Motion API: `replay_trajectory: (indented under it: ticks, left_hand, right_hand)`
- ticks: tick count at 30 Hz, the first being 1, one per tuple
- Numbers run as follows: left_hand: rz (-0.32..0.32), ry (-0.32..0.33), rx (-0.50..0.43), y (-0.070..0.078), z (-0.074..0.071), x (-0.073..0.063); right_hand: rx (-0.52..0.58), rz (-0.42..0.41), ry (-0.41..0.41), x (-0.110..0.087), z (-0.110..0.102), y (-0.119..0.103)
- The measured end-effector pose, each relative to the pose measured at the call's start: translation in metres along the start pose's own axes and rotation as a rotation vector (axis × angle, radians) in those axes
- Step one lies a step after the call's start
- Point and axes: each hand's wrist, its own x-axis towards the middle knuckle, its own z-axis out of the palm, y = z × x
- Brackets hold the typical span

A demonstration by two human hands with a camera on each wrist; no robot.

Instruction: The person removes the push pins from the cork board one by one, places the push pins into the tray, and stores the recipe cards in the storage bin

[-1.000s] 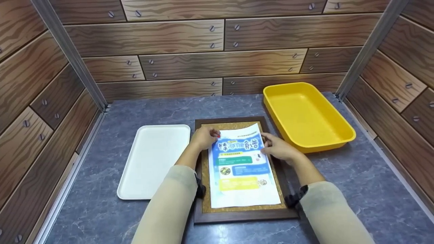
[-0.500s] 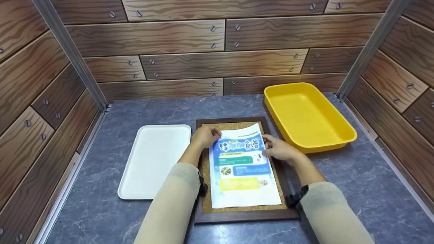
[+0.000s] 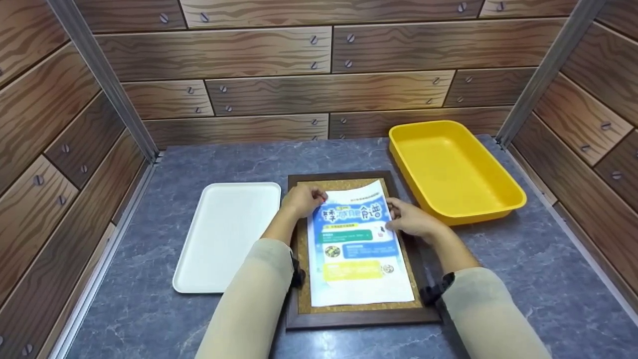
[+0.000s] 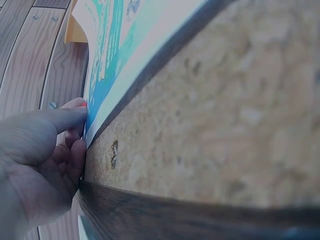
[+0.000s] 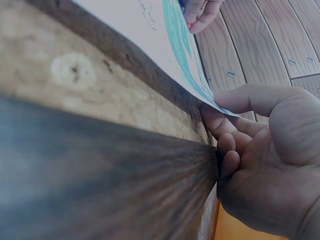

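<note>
Poster on framed corkboard, gripped at both sides

The printed poster (image 3: pixel 356 249) lies over the corkboard (image 3: pixel 349 185), with strips of cork showing at the board's far and near edges. Left hand (image 3: pixel 301 200): thumb and finger clamped on a small red object (image 4: pixel 85 104), mostly hidden, at the poster's far-left corner. Right hand (image 3: pixel 411 218): thumb and finger clamped on the poster's right edge, near its far-right corner; paper there is raised off the cork.

Surroundings: the white tray (image 3: pixel 234 229) lies toward the tabletop's left edge, just beside the board's dark frame (image 3: pixel 364 319). The yellow basin (image 3: pixel 453 174) occupies the tabletop's far-right corner; its near end lies close behind the right hand. Tabletop (image 3: pixel 249 162) bounded by wood-print walls (image 3: pixel 264 55) at far, left and right edges.

Obstructions: the left sleeve (image 3: pixel 249 299) covers the tray's near-right corner; both wrists and black straps (image 3: pixel 297 274) cover parts of the frame's side edges.
</note>
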Motion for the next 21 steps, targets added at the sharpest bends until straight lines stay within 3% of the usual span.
replay_trajectory:
  ticks: [21]
  left_hand:
    - [0.004, 0.006, 0.029, -0.0008, 0.0008, 0.0022]
  right_hand:
    - [0.02, -0.005, -0.017, -0.0004, -0.0009, 0.0018]
